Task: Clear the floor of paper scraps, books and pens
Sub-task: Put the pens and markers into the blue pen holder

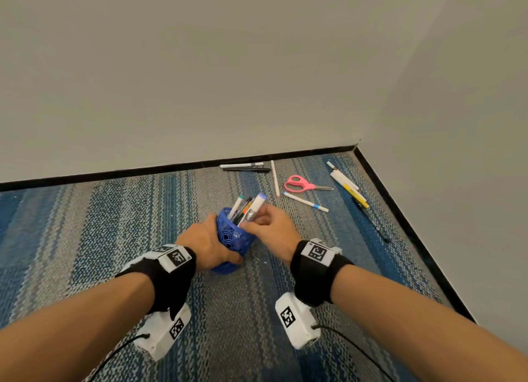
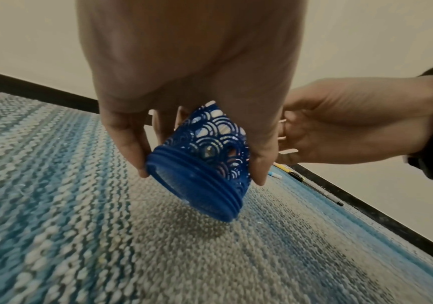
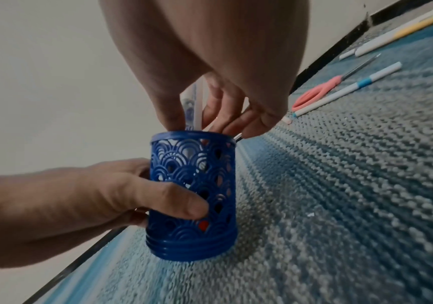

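- Gripping the blue pen holder (image 1: 235, 240) from its left side, the left hand (image 1: 208, 243) has its thumb across the near wall and its fingers (image 2: 128, 144) curled round the far side.
- In the left wrist view the holder is tilted, one edge of its base lifted off the carpet (image 1: 85, 224).
- The right hand (image 1: 273, 229) reaches in from the right, held over the holder's mouth, its fingers (image 3: 238, 121) bunched and pinching a white marker with a purple cap (image 1: 257, 206).
- That marker's lower end is inside the holder, among several other pens (image 1: 241, 207) that stand up out of it and lean away from the person.
- The holder is a round cup with a cut-out pattern of overlapping arcs and a ribbed band at the base.
- Beyond it, loose on the carpet: a white pen with a blue band (image 1: 305, 201), pink-handled scissors (image 1: 303, 184) just behind that pen, and a thin pale pen (image 1: 275, 178) to the left of the scissors.
- Two more pens, one white (image 1: 241, 165) and one black (image 1: 246, 169), lie side by side along the far skirting board.
- A cluster of white and yellow pens (image 1: 347, 186) lies near the right wall, with a dark pen (image 1: 377, 226) further along it.
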The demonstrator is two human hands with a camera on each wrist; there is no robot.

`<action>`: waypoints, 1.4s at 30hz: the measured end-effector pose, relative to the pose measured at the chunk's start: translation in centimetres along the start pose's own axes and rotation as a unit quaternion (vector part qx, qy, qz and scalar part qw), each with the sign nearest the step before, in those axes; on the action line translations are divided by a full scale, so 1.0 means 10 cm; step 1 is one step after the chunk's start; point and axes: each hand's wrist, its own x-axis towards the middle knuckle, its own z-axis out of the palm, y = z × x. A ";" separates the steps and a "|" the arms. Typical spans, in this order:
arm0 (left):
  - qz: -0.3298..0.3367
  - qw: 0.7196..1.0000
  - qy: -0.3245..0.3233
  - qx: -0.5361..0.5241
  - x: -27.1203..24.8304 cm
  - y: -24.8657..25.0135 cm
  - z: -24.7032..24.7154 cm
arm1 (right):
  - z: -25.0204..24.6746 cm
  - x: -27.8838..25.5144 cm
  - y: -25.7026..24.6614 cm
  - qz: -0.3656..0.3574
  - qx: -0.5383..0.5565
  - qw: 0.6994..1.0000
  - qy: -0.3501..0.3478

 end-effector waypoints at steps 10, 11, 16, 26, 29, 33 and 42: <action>0.040 0.999 -0.008 0.002 0.22 0.26 0.06 | -0.97 0.47 0.37 0.008 -0.451 0.884 0.119; 0.046 0.999 0.000 -0.010 0.25 0.34 0.09 | -1.07 0.52 0.45 0.028 -0.519 0.849 0.093; 0.081 0.993 0.016 -0.082 0.42 0.67 0.23 | -1.28 0.61 0.75 0.069 -0.539 0.838 0.049; 0.077 0.996 -0.004 -0.037 0.54 0.69 0.24 | -1.93 0.68 0.66 0.026 -0.006 0.979 0.200; 0.068 0.998 -0.014 -0.004 0.60 0.74 0.23 | -2.26 0.73 0.47 0.035 0.161 0.959 0.232; 0.058 0.998 -0.022 0.024 0.66 0.81 0.21 | -2.44 0.87 0.50 0.028 0.022 0.961 0.276; 0.053 0.998 -0.026 0.036 0.70 0.85 0.22 | -2.20 1.31 0.76 0.081 -0.501 0.850 0.138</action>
